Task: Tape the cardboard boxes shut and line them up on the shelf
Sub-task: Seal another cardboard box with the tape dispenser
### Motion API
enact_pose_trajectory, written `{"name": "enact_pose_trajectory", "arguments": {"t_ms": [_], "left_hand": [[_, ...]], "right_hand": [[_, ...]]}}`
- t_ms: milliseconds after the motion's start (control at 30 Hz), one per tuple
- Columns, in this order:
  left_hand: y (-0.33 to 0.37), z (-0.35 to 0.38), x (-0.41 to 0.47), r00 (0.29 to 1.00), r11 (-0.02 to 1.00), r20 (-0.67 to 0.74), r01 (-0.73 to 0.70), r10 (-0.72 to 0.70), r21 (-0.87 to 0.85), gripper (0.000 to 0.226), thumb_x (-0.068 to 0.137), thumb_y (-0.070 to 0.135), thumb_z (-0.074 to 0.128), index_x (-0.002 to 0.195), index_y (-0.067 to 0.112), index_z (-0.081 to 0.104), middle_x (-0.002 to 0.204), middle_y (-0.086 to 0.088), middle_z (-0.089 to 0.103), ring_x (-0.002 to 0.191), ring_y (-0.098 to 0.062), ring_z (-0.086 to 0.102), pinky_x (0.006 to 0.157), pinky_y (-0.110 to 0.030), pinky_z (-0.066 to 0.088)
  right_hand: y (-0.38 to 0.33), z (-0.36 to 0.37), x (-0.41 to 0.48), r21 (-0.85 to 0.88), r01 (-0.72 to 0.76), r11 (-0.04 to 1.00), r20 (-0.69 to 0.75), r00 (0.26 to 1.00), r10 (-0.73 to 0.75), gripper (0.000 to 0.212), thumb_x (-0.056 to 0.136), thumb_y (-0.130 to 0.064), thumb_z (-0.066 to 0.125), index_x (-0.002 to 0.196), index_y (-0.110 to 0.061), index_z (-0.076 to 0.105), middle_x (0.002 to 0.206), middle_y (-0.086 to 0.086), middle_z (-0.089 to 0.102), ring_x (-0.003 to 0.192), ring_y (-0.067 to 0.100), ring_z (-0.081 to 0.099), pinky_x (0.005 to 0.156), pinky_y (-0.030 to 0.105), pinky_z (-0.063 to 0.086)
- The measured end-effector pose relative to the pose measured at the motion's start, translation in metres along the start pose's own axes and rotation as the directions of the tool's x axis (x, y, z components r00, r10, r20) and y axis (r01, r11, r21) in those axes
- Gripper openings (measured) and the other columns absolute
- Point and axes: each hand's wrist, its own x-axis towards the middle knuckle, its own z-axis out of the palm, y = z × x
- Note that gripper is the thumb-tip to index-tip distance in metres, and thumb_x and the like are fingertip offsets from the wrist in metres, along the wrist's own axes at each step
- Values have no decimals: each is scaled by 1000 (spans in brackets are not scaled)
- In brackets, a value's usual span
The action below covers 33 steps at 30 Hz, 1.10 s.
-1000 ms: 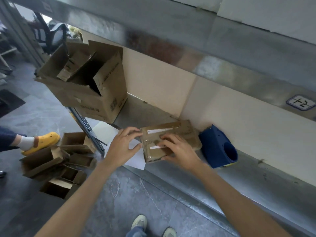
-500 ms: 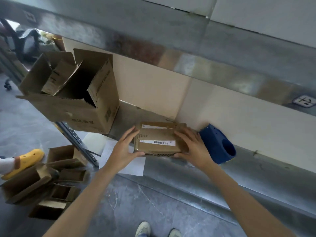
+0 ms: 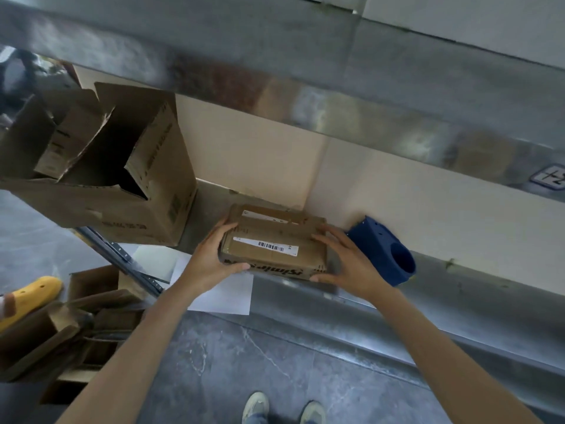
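One box [image 3: 275,243] now between left hand [image 3: 211,261], right hand [image 3: 348,264]

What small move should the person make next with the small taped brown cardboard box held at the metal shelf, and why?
Probably slide the small taped brown cardboard box back toward the beige back panel, then let go. The left hand and right hand grip its ends, its front edge sits near the metal shelf's lip, and tape already covers it.

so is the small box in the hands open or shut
Shut: the box has its flaps flat and closed, with what looks like clear tape across them.
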Motion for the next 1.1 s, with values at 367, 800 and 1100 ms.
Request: {"name": "enact_pose_trajectory", "arguments": {"t_ms": [367, 800, 1100], "left_hand": [[10, 33, 16, 991, 993, -114, 56, -69, -106, 100, 70, 37, 86, 153, 31, 30, 156, 22, 18, 138, 7, 19, 114, -23, 24], [-1, 22, 21, 1000, 993, -13, 2, -4, -117, 93, 67, 51, 79, 147, 35, 33, 159, 16, 19, 144, -3, 25, 118, -33, 28], [3, 15, 35, 994, 993, -73, -80, 87, 89, 61, 75, 42, 82, 128, 37, 53, 158, 9, 27, 143, -11, 26, 109, -33, 33]], "right_hand": [[-11, 31, 25, -149, 34, 988, -53, 998, -42, 89, 79, -72, 59, 152, -38, 22, 163, -12, 0, 149, 13, -13, 113, 40, 15], [-10, 2, 23, -57, -101, 993, -16, 995, 100, 72, 84, -80, 31, 149, -49, 21, 162, -17, 4, 148, 5, -13, 122, 47, 2], [-5, -11, 6, 39, -99, 994, 48, 994, 97, 71, 84, -65, 59, 146, -37, 38, 151, -10, 21, 136, 8, 26, 115, 38, 32]]}}
